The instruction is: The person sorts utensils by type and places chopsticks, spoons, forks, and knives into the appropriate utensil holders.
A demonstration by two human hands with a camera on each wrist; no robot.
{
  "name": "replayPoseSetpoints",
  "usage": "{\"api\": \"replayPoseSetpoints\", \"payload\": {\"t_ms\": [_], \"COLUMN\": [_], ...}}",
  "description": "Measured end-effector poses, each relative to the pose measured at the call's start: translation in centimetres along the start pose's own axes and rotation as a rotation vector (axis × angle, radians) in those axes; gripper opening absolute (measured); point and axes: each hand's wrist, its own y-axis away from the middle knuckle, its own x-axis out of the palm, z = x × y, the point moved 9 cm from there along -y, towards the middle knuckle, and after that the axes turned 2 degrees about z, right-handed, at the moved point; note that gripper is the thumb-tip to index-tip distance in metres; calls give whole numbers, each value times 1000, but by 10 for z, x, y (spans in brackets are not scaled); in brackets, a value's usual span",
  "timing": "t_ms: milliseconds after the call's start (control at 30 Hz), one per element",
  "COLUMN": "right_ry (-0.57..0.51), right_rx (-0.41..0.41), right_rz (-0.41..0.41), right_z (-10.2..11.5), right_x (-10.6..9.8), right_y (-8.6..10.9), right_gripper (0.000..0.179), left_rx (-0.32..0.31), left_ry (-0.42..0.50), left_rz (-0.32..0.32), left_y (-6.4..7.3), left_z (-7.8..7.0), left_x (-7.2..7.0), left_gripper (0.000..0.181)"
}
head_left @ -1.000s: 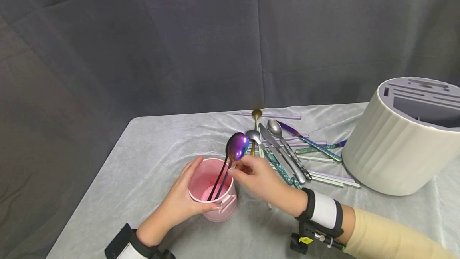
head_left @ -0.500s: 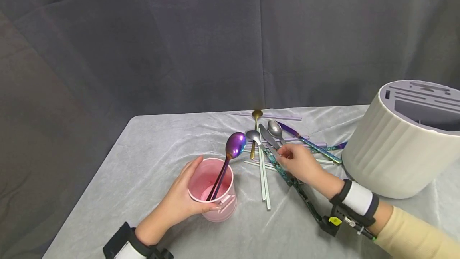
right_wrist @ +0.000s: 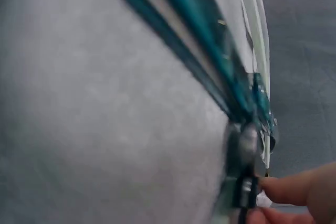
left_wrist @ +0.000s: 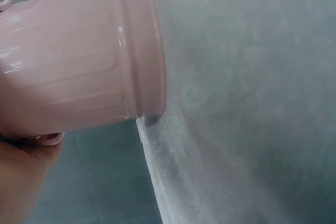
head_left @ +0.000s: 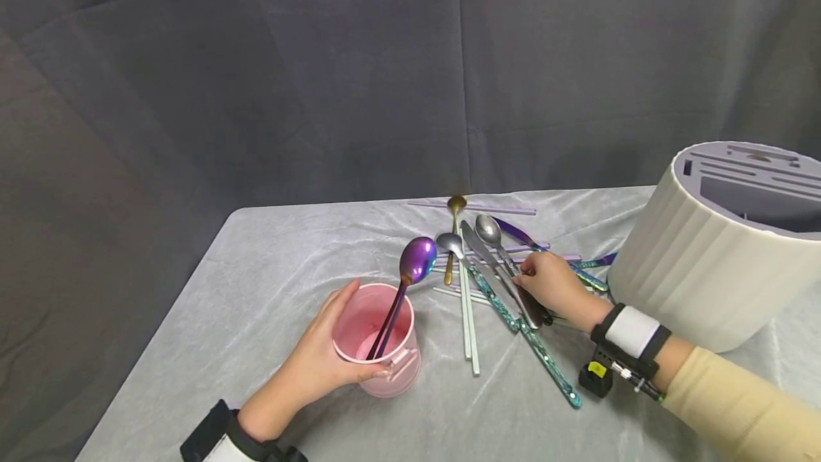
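Observation:
My left hand [head_left: 323, 348] grips a small pink bucket [head_left: 400, 375], fingers round the far side and thumb near its front handle; the left wrist view shows the bucket's wall [left_wrist: 73, 61] close up. Shiny purple spoons [head_left: 417, 259] lean in the bucket, bowls up and overlapping. Over the cutlery pile, my right hand [head_left: 556, 285] pinches the dark patterned handle of a silver spoon [head_left: 489, 229]; thumb and finger meet at that handle [right_wrist: 245, 192] in the right wrist view. A silver knife [head_left: 490, 257] lies just left of it, beside a teal-handled spoon [head_left: 451, 242].
Several pale chopsticks [head_left: 471, 326] and a gold spoon [head_left: 455, 205] lie in the pile. A teal handle [head_left: 548, 362] points toward the front. Purple-bladed knives [head_left: 513, 230] lie behind my right hand. A large white ribbed holder [head_left: 699, 262] with a slotted grey top stands at the right.
My right hand has let go of the purple spoon in the bucket and moved right to the silver spoon in the pile. The left hand still holds the bucket in place.

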Motion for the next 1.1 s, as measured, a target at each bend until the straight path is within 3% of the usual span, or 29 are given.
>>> {"api": "replayPoseSetpoints", "payload": {"t_ms": [67,233,467,633,867,1100], "right_ry": [42,147,217,115,-183,-439], "right_rx": [-9,3,58,120,235,206], "right_rz": [26,117,266,280,313,282], "right_z": [2,10,14,1,-18,-15], "right_x": [0,1,11,11,10,0], "right_y": [-2,-10,-20,-23,-15,-2], "right_gripper": [16,34,13,20,24,20], "left_rx": [3,10,16,25,27,40], "left_ry": [-1,-4,-9,-12,-17,-32], "left_rz": [-4,-8,-8,-6,-9,-16], "left_y": [0,0,0,0,1,1], "left_z": [0,1,1,0,-1,-1], "left_x": [0,-1,0,0,1,0], "left_gripper": [108,108,108,108,108,109]}}
